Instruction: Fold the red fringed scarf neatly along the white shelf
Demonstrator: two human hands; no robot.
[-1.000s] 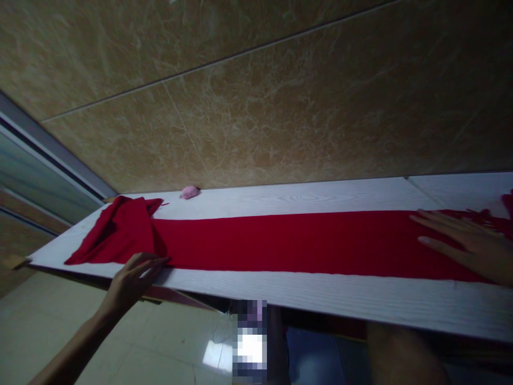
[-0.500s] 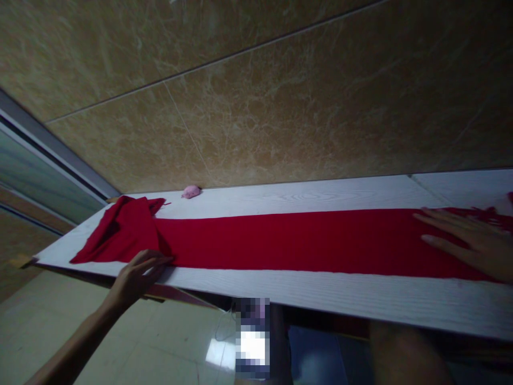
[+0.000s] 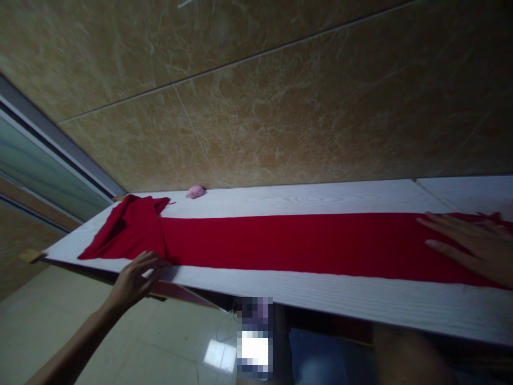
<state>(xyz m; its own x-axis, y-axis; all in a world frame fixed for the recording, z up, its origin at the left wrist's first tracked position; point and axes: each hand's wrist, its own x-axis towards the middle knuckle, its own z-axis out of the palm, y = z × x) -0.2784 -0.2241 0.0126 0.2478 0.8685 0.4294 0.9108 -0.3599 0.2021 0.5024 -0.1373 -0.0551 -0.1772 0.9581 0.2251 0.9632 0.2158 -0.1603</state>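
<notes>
A long red scarf (image 3: 288, 240) is stretched along a narrow white wood-grain tabletop (image 3: 256, 280). At its left end the cloth is bunched and folded over itself in a loose pile, and a little fringe shows at the right end. My left hand (image 3: 138, 275) has bent fingers closed on the scarf's front edge, just where the folded part meets the flat strip. My right hand (image 3: 476, 248) lies flat on the right end of the scarf, fingers stretched out and slightly apart, partly beyond the picture's edge.
A small pink object (image 3: 196, 192) sits at the back of the tabletop against the brown marbled wall (image 3: 280, 117). A metal-framed panel (image 3: 52, 139) stands at the left. Below the front edge are a tiled floor (image 3: 168, 342) and a blurred pixelated patch.
The whole view has shifted slightly. Both hands keep nearly the same places on the scarf, and the cloth lies much as before.
</notes>
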